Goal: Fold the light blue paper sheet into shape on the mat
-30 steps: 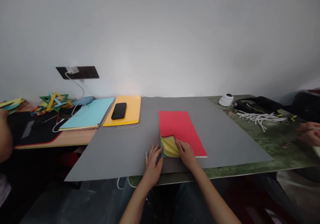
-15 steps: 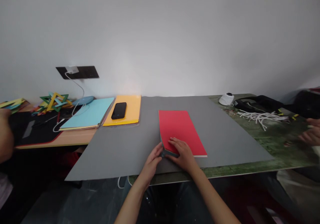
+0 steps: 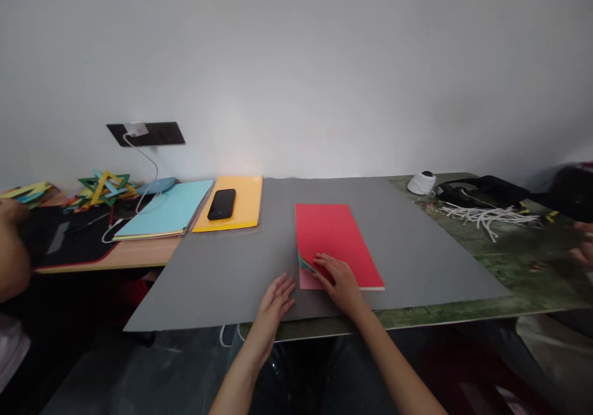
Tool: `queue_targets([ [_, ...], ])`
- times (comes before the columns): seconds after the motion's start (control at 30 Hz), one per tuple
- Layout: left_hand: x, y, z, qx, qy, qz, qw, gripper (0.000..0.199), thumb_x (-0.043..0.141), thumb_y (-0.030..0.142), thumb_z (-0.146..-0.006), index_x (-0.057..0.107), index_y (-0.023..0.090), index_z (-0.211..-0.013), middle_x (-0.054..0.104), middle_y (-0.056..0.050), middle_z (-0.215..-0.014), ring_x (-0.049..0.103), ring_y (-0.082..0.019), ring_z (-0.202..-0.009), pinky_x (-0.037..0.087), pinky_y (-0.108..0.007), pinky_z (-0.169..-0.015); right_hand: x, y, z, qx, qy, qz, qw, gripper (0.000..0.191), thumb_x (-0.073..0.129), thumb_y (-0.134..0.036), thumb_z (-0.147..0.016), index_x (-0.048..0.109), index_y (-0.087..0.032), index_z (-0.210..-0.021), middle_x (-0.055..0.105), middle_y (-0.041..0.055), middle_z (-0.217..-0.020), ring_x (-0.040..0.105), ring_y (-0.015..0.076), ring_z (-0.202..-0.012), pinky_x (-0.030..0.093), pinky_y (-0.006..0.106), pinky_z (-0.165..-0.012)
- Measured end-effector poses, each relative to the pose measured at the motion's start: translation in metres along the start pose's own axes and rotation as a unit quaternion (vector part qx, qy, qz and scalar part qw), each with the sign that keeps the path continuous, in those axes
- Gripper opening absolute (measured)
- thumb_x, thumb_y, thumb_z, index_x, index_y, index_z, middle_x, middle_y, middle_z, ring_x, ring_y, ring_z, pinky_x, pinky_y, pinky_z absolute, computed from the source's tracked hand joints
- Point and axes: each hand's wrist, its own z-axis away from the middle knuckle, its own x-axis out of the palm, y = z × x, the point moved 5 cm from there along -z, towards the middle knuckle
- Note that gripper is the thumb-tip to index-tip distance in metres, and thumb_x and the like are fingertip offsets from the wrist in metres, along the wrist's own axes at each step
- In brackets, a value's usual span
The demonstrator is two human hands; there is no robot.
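Phone (image 3: 222,204) lies apart from red stack (image 3: 327,230); right grip (image 3: 343,285) pinches its corner (image 3: 309,265), left grip (image 3: 273,301) open, empty.

Lower sheets (image 3: 309,281) mostly hidden, forearms (image 3: 243,365) cut off

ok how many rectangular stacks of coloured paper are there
3: light-blue paper stack on the left, orange-yellow paper stack beneath the black phone, red-topped paper stack at the right hand. Others may be hidden.
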Motion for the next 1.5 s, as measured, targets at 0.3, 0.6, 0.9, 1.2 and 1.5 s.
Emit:
queue_targets([
  [0.3,0.014,0.008,-0.004,-0.142,-0.022,0.066,0.987,0.033,0.050,0.026,-0.075,0.046,0.011,-0.104,0.056,-0.017,-0.107,0.059,-0.018,-0.084,0.044,-0.026,-0.065,-0.003,0.013,0.000,0.071,0.014,-0.090,0.993,0.031,0.035,-0.037,-0.084,0.055,-0.022,-0.102,0.062,0.0069,-0.096,0.055,0.0209,-0.088,0.042,0.035,-0.076],
  [0.6,0.017,-0.002,-0.009,-0.152,-0.038,0.017,0.987,0.040,0.049,0.036,-0.073,0.045,0.016,-0.107,0.045,0.007,-0.056,0.034,-0.001,-0.031,0.018,-0.016,-0.034,-0.005,0.014,0.000,0.084,0.016,-0.121,0.989,0.032,0.034,-0.039,-0.083,0.056,-0.021,-0.098,0.062,0.0066,-0.092,0.055,0.0204,-0.084,0.041,0.033,-0.073],
  [0.9,0.026,0.001,-0.007,-0.053,0.013,-0.045,0.997,0.047,0.051,0.028,-0.071,0.041,0.018,-0.116,0.055,0.003,-0.065,0.043,-0.003,-0.034,0.027,-0.015,-0.033,-0.004,0.017,0.000,0.088,0.032,-0.100,0.991,0.031,0.034,-0.037,-0.084,0.058,-0.018,-0.084,0.062,0.0064,-0.076,0.055,0.0191,-0.073,0.040,0.030,-0.065],
  [1.2,0.056,-0.014,-0.057,0.012,0.110,-0.018,0.994,0.070,0.070,0.034,-0.058,0.037,0.012,-0.116,0.056,-0.018,-0.102,0.062,-0.017,-0.064,0.050,-0.026,-0.053,-0.004,0.013,-0.002,0.073,0.024,-0.101,0.992,0.024,0.039,-0.034,-0.082,0.057,-0.019,-0.083,0.062,0.0052,-0.077,0.055,0.0177,-0.073,0.040,0.028,-0.066],
  [1.5,0.052,-0.013,-0.067,0.044,0.087,-0.018,0.995,0.054,0.073,0.033,-0.052,0.053,0.009,-0.096,0.062,-0.014,-0.087,0.061,-0.016,-0.068,0.051,-0.027,-0.059,-0.005,0.014,0.001,0.050,-0.004,-0.132,0.990,0.030,0.041,-0.036,-0.081,0.055,-0.020,-0.102,0.062,0.0072,-0.095,0.054,0.0198,-0.088,0.041,0.034,-0.078],
])
